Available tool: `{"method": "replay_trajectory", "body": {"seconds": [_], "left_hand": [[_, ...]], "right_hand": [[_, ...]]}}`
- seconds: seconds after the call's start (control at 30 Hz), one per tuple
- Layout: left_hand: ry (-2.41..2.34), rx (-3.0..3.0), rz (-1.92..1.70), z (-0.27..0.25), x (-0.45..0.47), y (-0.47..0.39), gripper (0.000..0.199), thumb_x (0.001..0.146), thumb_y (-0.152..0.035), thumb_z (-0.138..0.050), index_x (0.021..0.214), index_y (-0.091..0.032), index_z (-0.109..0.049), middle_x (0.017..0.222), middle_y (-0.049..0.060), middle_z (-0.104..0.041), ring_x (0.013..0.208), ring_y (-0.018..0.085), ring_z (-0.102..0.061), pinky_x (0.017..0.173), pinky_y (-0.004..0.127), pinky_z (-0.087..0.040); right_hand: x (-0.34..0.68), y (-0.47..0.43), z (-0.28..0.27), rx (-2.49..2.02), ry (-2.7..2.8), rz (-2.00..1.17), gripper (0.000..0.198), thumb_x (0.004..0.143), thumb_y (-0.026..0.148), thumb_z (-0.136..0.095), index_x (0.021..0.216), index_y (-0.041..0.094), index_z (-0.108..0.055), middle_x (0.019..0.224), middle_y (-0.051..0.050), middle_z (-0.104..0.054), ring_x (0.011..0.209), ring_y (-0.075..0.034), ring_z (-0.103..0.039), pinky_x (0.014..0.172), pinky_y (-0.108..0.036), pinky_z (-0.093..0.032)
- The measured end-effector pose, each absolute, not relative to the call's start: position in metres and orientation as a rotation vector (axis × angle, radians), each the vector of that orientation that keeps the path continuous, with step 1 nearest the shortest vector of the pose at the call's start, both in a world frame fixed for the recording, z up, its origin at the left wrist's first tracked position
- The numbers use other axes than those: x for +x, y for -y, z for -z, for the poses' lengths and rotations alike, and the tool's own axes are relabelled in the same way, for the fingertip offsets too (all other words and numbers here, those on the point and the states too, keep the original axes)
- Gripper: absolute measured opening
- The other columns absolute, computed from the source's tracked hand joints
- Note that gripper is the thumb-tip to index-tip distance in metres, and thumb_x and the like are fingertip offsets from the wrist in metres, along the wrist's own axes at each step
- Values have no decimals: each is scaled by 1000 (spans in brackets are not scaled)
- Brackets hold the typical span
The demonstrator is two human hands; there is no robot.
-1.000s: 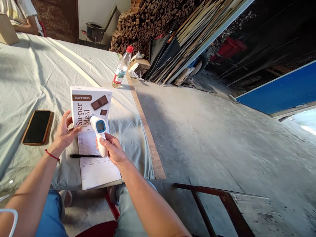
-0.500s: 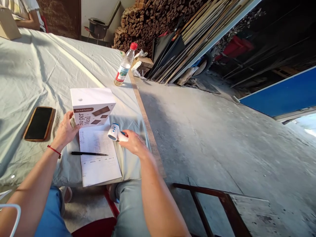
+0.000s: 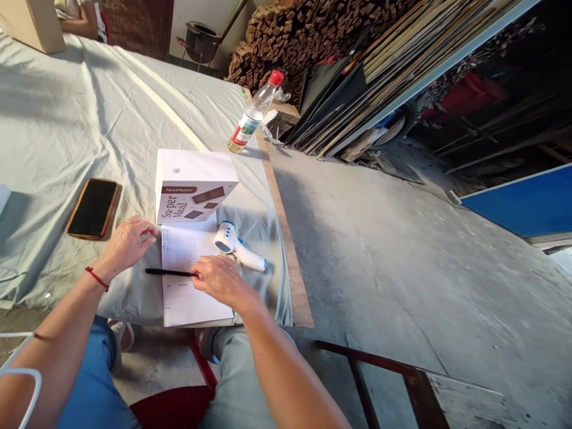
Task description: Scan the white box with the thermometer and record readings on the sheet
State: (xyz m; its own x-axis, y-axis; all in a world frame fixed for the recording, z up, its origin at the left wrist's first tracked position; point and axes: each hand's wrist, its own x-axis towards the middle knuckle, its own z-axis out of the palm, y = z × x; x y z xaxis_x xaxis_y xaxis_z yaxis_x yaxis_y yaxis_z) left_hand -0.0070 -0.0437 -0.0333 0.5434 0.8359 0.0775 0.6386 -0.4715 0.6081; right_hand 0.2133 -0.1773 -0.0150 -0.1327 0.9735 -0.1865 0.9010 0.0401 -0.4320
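Note:
My right hand [image 3: 221, 279] pinches one end of a black pen [image 3: 167, 272] over a printed sheet of paper [image 3: 196, 307]. Beside that hand, a white and blue infrared thermometer [image 3: 243, 253] lies on the cloth. My left hand [image 3: 128, 244] holds nothing; its fingers are loosely bent, with thumb and forefinger apart, left of the paper's edge. Just beyond it stands a white "NutriMotion Super Meal" box [image 3: 196, 167] at the paper's far end. A phone in a brown case [image 3: 93, 208] rests face up to the left.
A bottle with a red cap [image 3: 252, 116] stands near the right edge of the cloth-covered table [image 3: 134, 113]. At the far left are a cardboard box [image 3: 36, 24] and another person's arm [image 3: 80, 27]. Stacked firewood [image 3: 286, 44] and leaning boards lie beyond; a wooden frame [image 3: 384, 372] is below right.
My right hand has let go of the thermometer, now lying on the cloth, and has taken hold of the pen. My left hand has come away from the box. The view has shifted slightly left.

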Motion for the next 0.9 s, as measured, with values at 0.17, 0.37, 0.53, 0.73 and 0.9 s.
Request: {"method": "replay_trajectory", "body": {"seconds": [0.17,0.37,0.53,0.73,0.9], "left_hand": [[-1136,2266,-471,31,-5,50,22,83,-24,-61,96,-18,-77,90,6,-64,87,21,-63,89,37,-51],[-1123,2403,-135,27,8,60,38,84,-25,-73,121,-19,-76,105,11,-67,106,30,-63,98,46,-48],[-1180,2470,37,26,11,64,42,88,-32,-71,129,-24,-72,117,11,-66,119,34,-59,101,49,-44],[-1178,2461,79,20,12,65,44,87,-33,-72,131,-23,-71,119,12,-66,119,32,-60,101,46,-44],[-1190,2461,100,18,13,66,43,87,-30,-70,129,-25,-71,118,11,-66,119,33,-60,99,47,-44]], "right_hand": [[229,172,32,-1617,1347,-890,11,71,29,-68,74,20,-64,64,1,-61,57,-13,-54,56,-26,-42],[181,158,59,-1370,982,-978,23,73,40,-64,84,20,-65,70,-1,-64,60,-15,-59,60,-28,-50],[156,149,74,-1447,1058,-778,22,71,39,-62,80,20,-64,67,0,-60,59,-13,-52,58,-27,-47],[154,148,86,-1462,1220,-594,18,77,39,-56,71,22,-59,60,2,-56,56,-14,-49,57,-27,-45],[154,147,88,-1470,1272,-559,17,79,38,-55,73,22,-59,61,2,-58,56,-15,-50,57,-28,-45]]}}
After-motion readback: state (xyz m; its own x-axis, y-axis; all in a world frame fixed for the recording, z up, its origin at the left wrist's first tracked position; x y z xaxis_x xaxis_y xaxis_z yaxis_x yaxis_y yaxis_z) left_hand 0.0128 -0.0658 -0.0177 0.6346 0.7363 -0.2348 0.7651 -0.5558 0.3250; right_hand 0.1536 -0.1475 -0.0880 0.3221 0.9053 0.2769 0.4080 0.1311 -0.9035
